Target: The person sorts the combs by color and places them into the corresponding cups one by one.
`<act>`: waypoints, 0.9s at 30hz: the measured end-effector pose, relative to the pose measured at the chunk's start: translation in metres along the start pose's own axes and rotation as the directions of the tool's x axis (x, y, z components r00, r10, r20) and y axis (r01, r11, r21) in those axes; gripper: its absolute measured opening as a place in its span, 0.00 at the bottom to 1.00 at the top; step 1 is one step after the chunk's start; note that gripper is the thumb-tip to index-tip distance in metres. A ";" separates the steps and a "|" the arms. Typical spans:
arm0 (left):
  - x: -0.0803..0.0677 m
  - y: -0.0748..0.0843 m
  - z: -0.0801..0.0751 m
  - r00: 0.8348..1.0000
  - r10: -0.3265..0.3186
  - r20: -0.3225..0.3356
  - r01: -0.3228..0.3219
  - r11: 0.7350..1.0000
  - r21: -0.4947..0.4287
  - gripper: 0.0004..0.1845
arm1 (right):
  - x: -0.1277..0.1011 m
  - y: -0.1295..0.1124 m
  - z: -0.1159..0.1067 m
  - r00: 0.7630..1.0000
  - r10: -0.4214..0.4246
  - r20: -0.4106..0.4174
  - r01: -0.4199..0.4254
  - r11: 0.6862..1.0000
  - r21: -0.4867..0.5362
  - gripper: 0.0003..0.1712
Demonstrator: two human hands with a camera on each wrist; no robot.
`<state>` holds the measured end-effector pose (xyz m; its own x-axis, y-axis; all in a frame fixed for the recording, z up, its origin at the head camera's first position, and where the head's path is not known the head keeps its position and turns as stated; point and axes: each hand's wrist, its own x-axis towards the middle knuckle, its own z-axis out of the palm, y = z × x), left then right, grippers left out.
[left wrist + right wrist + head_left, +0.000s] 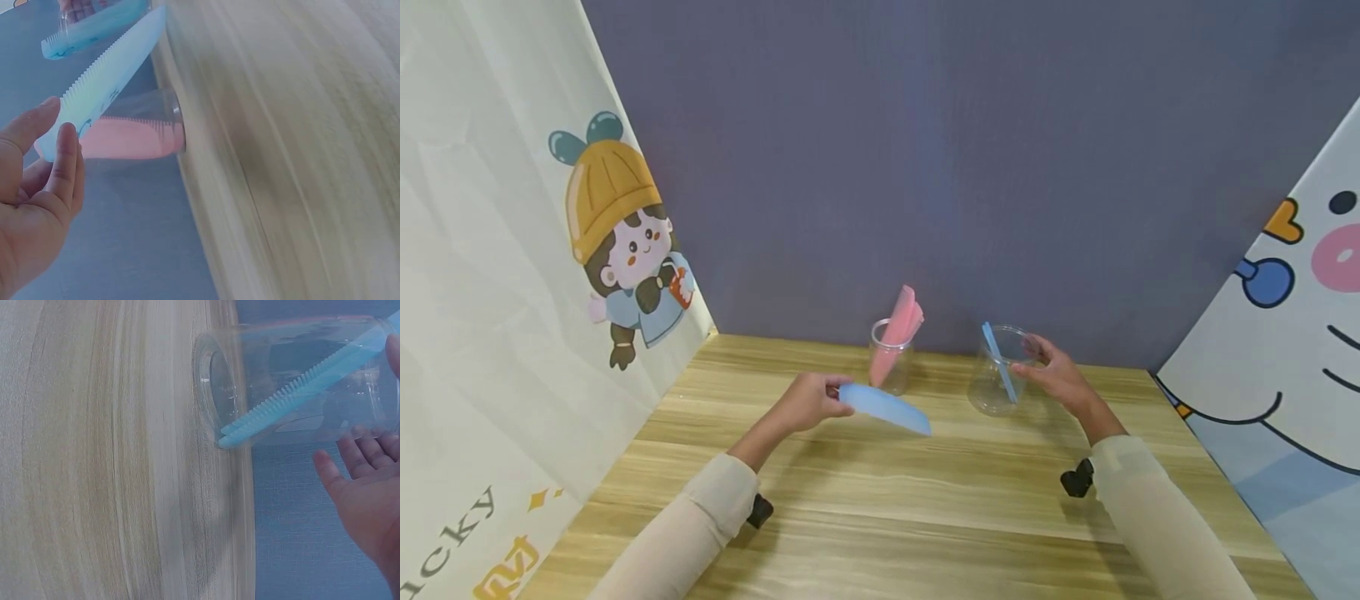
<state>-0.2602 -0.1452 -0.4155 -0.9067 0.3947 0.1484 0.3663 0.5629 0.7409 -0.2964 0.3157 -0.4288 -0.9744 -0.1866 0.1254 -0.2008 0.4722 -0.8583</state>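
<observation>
My left hand point(808, 402) pinches a light blue comb point(887, 408) by one end, between thumb and fingers. The comb is held above the table, its teeth showing in the left wrist view point(94, 72). My right hand point(1060, 379) holds a clear plastic cup point(987, 398) near its rim, thumb on the near side and fingers round the far side. Blue combs point(300, 387) lean inside this cup, which stands on the table. To its left, a second clear cup point(901, 383) holds pink combs point(897, 329) that stick out over the rim.
Both cups stand towards the back of the wood-grain table point(910, 517), near a grey-blue panel point(925, 167). White sheets with cartoon prints flank the table, one on the left point(490, 250) and one on the right point(1300, 350).
</observation>
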 end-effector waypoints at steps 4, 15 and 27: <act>0.004 0.003 0.000 1.000 0.005 -0.004 -0.006 1.000 -0.027 0.27 | 0.000 0.001 0.000 1.000 -0.003 0.007 0.003 1.000 -0.002 0.52; 0.022 0.021 -0.003 0.998 0.014 -0.054 -0.020 0.993 -0.113 0.28 | 0.000 0.002 0.001 1.000 0.000 -0.008 0.000 1.000 0.002 0.53; 0.045 0.043 -0.013 0.994 0.039 -0.100 -0.061 0.971 -0.233 0.29 | 0.000 0.003 0.001 1.000 -0.010 -0.007 0.010 1.000 -0.001 0.53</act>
<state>-0.2879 -0.1127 -0.3679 -0.9082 0.3416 0.2420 0.3627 0.3532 0.8624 -0.2965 0.3163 -0.4315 -0.9730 -0.1855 0.1372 -0.2106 0.4715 -0.8564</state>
